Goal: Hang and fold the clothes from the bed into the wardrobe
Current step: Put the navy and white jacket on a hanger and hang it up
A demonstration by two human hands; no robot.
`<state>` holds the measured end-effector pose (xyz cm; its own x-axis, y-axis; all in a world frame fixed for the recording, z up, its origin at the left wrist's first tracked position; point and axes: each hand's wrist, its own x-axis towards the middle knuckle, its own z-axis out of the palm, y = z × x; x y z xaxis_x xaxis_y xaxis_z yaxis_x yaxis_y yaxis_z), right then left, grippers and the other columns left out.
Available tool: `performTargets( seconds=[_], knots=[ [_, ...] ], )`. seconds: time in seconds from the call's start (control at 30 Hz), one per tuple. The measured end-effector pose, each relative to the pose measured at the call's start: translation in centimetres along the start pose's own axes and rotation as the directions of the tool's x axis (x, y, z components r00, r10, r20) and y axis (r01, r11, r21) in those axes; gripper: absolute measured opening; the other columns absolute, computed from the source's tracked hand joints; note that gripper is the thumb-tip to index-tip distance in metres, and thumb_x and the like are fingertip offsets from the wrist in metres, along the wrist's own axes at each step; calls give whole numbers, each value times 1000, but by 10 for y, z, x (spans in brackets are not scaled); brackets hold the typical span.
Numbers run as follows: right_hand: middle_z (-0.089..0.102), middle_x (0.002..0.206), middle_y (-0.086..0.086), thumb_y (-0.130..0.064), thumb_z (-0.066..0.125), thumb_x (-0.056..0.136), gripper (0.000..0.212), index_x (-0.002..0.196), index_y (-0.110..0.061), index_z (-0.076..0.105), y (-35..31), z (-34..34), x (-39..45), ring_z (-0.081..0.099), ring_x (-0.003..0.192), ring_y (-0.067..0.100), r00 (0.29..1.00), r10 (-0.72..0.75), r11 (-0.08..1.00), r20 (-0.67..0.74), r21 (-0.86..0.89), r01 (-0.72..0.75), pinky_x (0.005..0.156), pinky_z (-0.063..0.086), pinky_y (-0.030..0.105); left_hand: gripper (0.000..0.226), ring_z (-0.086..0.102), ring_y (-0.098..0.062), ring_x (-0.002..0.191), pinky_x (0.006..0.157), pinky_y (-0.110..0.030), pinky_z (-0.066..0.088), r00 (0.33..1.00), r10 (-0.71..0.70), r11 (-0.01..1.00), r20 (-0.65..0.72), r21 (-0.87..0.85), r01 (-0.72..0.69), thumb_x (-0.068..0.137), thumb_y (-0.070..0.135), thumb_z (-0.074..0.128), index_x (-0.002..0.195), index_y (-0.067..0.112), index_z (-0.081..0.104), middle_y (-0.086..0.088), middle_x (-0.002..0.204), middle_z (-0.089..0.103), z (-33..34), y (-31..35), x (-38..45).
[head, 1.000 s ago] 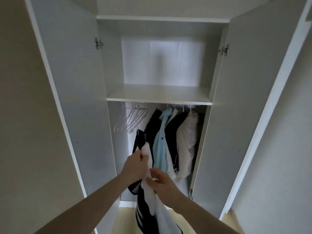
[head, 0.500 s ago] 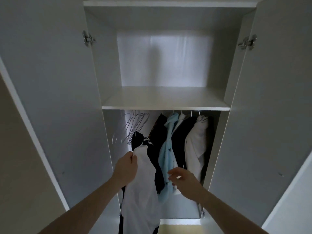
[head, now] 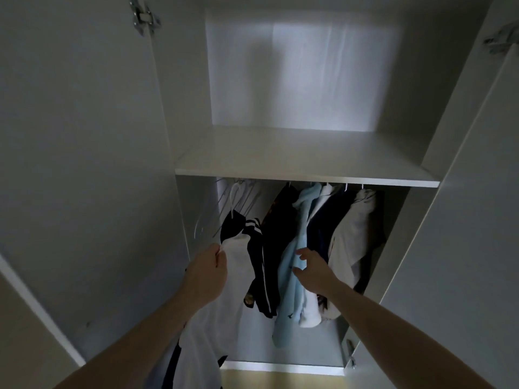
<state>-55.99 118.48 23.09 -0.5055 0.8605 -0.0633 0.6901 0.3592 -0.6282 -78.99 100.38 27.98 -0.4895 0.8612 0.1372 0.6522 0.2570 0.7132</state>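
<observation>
Your left hand is raised in front of the open wardrobe, fingers curled round the top edge of a white garment; the grip sits at the garment's upper left corner. The white cloth hangs down from your fist past your forearm and out of the bottom of the view. A dark navy piece with white stripes sits at its top, and a white hanger rises above that toward the underside of the shelf. Whether the hook is over the rail cannot be told; the rail is hidden behind the shelf edge.

Your right hand is spread loosely, fingers extended and apart, holding nothing. Its fingertips lie against the light blue shirt hanging in the middle of the lower compartment.

Hanging row, left to right: a bunch of bare wire hangers just left of the white hanger, a black patterned garment, the light blue shirt, a dark navy garment, a pale grey-white garment nearest the right wall.

Both doors stand open. A metal hinge shows on the left door at top. The upper compartment is lit by a pale patch on its back panel. Lighting is dim; cloth detail is hard to read.
</observation>
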Motion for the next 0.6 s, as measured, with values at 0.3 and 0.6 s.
performTargets(
  seconds=[0.3,0.6],
  knots=[
    [35,152,17,-30,55,100,62,157,-16,34,13,3,133,56,124,33,993,-96,957,75,-267,112,102,49,36,26,55,-24,66,64,-35,36,989,-50,989,-137,129,68,107,23,40,86,12,51,-7,71,57,15,-9,51],
    [2,170,5,-16,66,92,92,164,-19,9,17,31,225,46,137,29,912,-207,703,355,-594,391,97,54,38,28,57,-25,62,63,-40,44,974,-102,971,-202,194,141,107,23,40,82,14,45,-7,64,57,26,-3,63]
  ],
)
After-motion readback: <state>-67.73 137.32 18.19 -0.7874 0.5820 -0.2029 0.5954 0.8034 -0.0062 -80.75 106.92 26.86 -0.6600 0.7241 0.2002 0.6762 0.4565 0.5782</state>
